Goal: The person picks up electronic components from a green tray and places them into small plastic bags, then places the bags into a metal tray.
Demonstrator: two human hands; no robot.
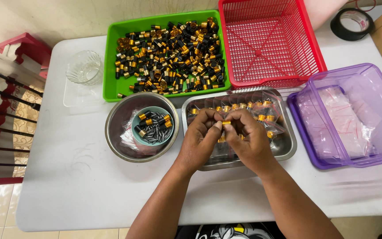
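Head view: hands (226, 135) pinching small gold cylinder (226, 122)

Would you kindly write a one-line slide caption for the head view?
Both hands pinch a small gold part over a steel tray of bagged parts, beside a green tray of black-and-gold pieces.

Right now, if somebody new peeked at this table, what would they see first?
Probably the bright green tray at the back, heaped with little black and gold caps, with an empty red basket beside it. In the middle, the left hand and right hand meet over a steel tray of small bags, pinching one gold piece between the fingertips.
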